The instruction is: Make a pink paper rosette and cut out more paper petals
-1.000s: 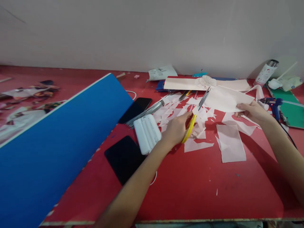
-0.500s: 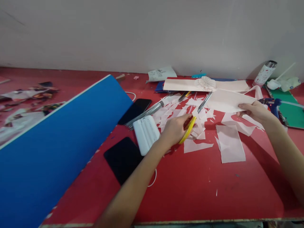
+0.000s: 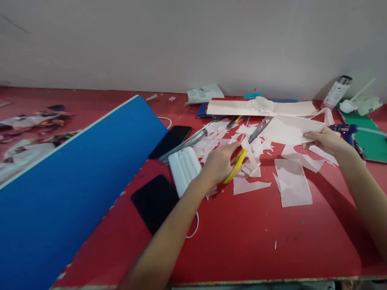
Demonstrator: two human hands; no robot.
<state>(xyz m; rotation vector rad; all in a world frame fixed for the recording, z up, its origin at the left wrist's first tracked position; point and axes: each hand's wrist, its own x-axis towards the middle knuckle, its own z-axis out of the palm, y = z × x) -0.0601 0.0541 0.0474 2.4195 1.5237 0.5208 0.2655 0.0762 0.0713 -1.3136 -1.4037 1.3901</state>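
Note:
My left hand (image 3: 218, 162) is closed around the yellow handles of a pair of scissors (image 3: 236, 167). The blades point up and to the right, slightly parted, with their tips at the left edge of a pale pink paper sheet (image 3: 294, 129). My right hand (image 3: 325, 141) pinches that sheet by its right end and holds it above the table. Under the blades lies a heap of pale scraps (image 3: 223, 137). A cut rectangular piece (image 3: 293, 182) rests flat on the table below the sheet.
A long pale strip with a pleated rosette (image 3: 260, 105) lies behind. To the left are a blue board (image 3: 78, 181), thin metal wires (image 3: 190, 143), a white device (image 3: 184, 169) and a dark tablet (image 3: 155, 201). At right stand a blue glue gun (image 3: 349, 135) and a bottle (image 3: 337, 92).
The scissors have opened wider and shifted slightly left with my left hand, their blades now parted at the sheet's edge. My right hand holds the sheet in nearly the same place.

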